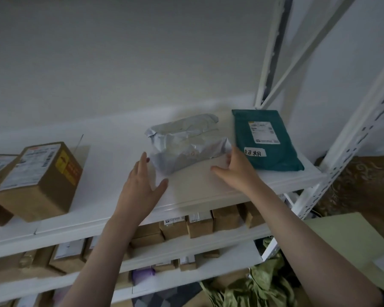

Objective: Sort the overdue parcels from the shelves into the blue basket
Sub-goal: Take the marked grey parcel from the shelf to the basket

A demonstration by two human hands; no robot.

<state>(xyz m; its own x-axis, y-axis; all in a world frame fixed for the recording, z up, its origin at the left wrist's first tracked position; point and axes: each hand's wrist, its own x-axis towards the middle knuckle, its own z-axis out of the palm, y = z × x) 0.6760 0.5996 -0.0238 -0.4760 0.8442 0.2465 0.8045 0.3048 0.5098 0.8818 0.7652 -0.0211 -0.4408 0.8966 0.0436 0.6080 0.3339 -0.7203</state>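
Grey crinkled plastic mailer bag (187,144) lies on the white top shelf (111,196), long axis crosswise between both grips. Left hand (142,185) is spread just beside its near-left corner; right hand (235,168), fingers spread too, touches its right end, so the right is nearer.

My left hand (142,185) and right hand (237,167) reach onto the top shelf (111,151), fingers straight, flanking the crumpled grey parcel (186,145); my right fingertips touch its right end. Just right of the grey parcel lies a green parcel (266,140) bearing a handwritten white label. Well left of it stands a tilted cardboard box (38,180).
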